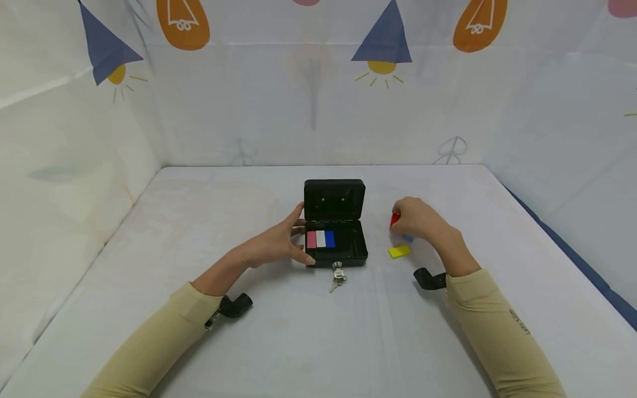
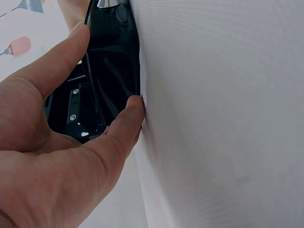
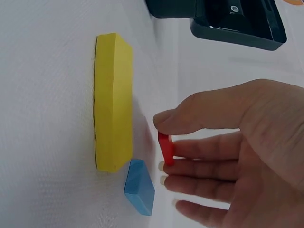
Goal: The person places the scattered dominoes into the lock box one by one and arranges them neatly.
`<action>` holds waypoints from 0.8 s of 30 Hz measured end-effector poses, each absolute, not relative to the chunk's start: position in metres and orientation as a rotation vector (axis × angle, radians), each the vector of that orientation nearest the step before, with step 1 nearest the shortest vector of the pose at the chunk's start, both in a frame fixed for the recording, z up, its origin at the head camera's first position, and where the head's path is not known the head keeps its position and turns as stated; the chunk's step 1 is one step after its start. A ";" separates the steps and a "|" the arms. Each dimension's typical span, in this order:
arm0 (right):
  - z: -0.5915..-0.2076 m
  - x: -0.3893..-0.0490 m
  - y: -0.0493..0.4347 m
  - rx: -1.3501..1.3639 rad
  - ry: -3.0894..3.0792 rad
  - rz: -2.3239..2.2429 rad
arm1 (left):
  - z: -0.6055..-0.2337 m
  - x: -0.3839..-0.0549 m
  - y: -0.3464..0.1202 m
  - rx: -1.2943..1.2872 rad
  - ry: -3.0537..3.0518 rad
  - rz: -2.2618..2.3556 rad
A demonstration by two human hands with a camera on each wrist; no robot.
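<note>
A black cash box point(image 1: 350, 240) stands with its lid point(image 1: 334, 200) raised. Inside, at the left, lie a pink block point(image 1: 311, 239), a white block point(image 1: 320, 239) and a dark blue block point(image 1: 330, 239) side by side. My left hand point(image 1: 275, 243) touches the box's left side, fingers spread, thumb at the front corner. To the right of the box, my right hand point(image 1: 420, 221) pinches a red block point(image 3: 166, 148) between thumb and fingers, above the table. Below it in the right wrist view are a yellow block point(image 3: 114, 104) and a light blue block point(image 3: 140, 187).
Keys point(image 1: 338, 281) hang from the lock at the box's front. A white cloth covers the table point(image 1: 308, 337). White printed curtains point(image 1: 249, 110) close off the back and sides. Each wrist carries a black camera mount point(image 1: 430, 279).
</note>
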State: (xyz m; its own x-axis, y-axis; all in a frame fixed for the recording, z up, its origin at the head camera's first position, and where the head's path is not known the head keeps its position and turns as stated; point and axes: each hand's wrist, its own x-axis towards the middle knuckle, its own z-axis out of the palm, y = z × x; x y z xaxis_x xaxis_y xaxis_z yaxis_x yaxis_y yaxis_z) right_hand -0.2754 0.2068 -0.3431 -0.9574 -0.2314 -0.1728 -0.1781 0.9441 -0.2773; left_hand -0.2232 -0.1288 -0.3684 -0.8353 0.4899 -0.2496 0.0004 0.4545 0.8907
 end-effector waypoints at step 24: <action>-0.339 -0.271 0.199 -0.528 2.906 -0.516 | -0.369 -0.223 -0.128 0.414 2.230 1.377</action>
